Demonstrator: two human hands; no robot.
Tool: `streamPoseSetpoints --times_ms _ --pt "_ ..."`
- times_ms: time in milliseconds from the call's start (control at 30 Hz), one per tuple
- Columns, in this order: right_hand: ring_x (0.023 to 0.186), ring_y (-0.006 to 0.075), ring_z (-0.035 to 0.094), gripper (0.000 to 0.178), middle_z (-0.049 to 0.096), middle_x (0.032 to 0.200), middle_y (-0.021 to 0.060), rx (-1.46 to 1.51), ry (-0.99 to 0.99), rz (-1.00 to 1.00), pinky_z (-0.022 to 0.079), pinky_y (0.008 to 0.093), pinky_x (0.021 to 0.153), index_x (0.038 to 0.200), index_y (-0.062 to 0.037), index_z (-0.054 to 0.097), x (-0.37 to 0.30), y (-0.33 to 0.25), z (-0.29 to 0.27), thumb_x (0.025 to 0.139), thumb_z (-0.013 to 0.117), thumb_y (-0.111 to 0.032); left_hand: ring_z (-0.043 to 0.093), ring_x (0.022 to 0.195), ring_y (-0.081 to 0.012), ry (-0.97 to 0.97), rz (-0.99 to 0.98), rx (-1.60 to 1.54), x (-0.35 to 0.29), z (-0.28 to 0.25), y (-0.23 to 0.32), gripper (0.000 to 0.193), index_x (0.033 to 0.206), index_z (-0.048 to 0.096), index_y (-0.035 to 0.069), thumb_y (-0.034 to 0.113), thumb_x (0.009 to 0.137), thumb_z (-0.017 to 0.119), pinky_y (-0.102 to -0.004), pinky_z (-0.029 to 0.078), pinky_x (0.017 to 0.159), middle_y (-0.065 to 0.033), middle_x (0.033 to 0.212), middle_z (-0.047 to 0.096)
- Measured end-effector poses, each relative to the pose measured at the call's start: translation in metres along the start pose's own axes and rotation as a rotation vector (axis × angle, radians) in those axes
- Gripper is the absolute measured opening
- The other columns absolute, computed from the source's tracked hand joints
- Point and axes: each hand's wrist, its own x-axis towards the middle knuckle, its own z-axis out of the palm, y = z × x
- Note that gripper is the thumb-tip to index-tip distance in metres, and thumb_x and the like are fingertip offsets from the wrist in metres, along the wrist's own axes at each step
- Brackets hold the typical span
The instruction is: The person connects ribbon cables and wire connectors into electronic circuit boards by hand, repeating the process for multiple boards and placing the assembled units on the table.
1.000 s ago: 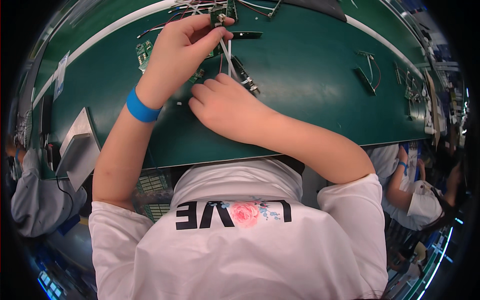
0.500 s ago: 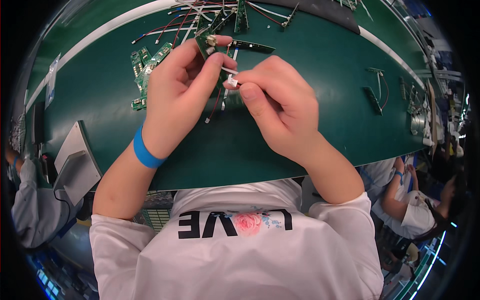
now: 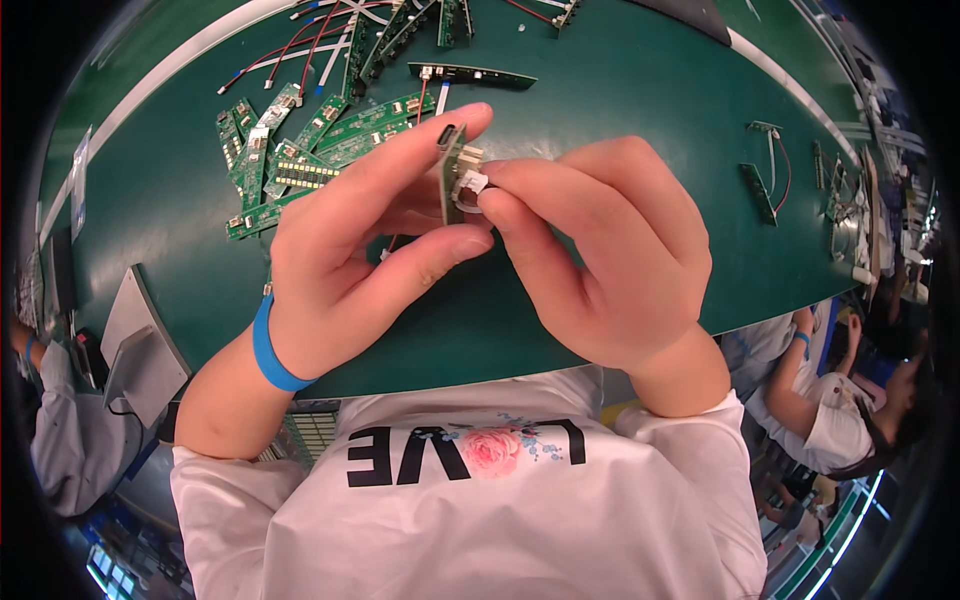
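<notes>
My left hand (image 3: 360, 240) holds a small green circuit board (image 3: 452, 175) upright, edge-on, between forefinger and thumb, well above the green bench (image 3: 620, 100). My right hand (image 3: 610, 260) pinches a small white plug connector (image 3: 470, 183) against the board's right face. A thin wire seems to hang below the board, mostly hidden by my fingers. A blue band (image 3: 270, 350) circles my left wrist.
A heap of green circuit boards (image 3: 300, 150) with red and white wires lies at the bench's upper left. A long dark board (image 3: 475, 73) lies behind my hands. Small parts (image 3: 765, 170) sit at the right. Other people sit at the left (image 3: 60, 450) and right (image 3: 850, 420).
Both hands have lifted off the bench and come closer to the camera with the board. The right hand now pinches the white connector at the board's side.
</notes>
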Motion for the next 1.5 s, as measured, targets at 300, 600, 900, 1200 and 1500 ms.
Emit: streamPoseSetpoints --times_ms 300,600,900,1200,1500 --pt "0.057 0.0154 0.053 0.022 0.059 0.072 0.0069 -0.033 0.061 -0.03 0.04 0.0243 0.047 0.087 0.0006 0.066 0.001 0.003 0.0 0.067 0.073 0.006 0.053 0.11 -0.0163 -0.006 0.018 0.15 0.004 0.002 0.006 0.053 0.134 0.035 -0.009 -0.006 0.086 0.056 -0.0284 0.045 0.089 -0.0191 0.137 0.042" --pt "0.051 0.0142 0.043 0.022 0.05 0.064 0.005 -0.104 -0.009 0.024 0.032 0.0257 0.043 0.084 0.0009 0.067 0.0 -0.003 -0.006 0.063 0.074 0.005 0.062 0.083 -0.0182 -0.009 0.122 0.567 0.009 0.005 0.009 0.045 0.13 0.038 -0.012 -0.01 0.086 0.049 -0.024 0.048 0.075 -0.023 0.122 0.056" --pt "0.049 0.0175 0.041 0.02 0.047 0.061 0.0053 -0.013 0.034 -0.001 0.031 0.0284 0.043 0.08 0.0016 0.066 -0.002 -0.003 -0.002 0.062 0.074 0.003 0.063 0.076 -0.0241 0.043 0.198 0.684 0.002 0.016 0.013 0.048 0.13 0.036 -0.012 -0.014 0.083 0.046 -0.0252 0.049 0.07 -0.0222 0.114 0.061" --pt "0.049 0.02 0.046 0.015 0.052 0.063 0.0038 0.017 -0.04 -0.057 0.034 0.0302 0.043 0.077 -0.0041 0.066 0.004 0.002 -0.01 0.064 0.074 -0.005 0.064 0.071 -0.0283 0.058 0.212 0.646 0.001 0.023 0.024 0.054 0.129 0.042 -0.01 -0.011 0.077 0.057 -0.0316 0.05 0.062 -0.0185 0.094 0.064" --pt "0.063 0.0215 0.058 0.022 0.06 0.072 0.0123 0.014 -0.137 0.83 0.046 0.0318 0.06 0.083 0.0025 0.066 -0.019 0.055 -0.068 0.081 0.065 -0.019 0.058 0.091 -0.03 -0.041 -0.064 0.812 0.01 0.003 0.014 0.045 0.12 0.054 -0.001 0.006 0.078 0.066 -0.035 0.046 0.079 -0.0163 0.103 0.059"
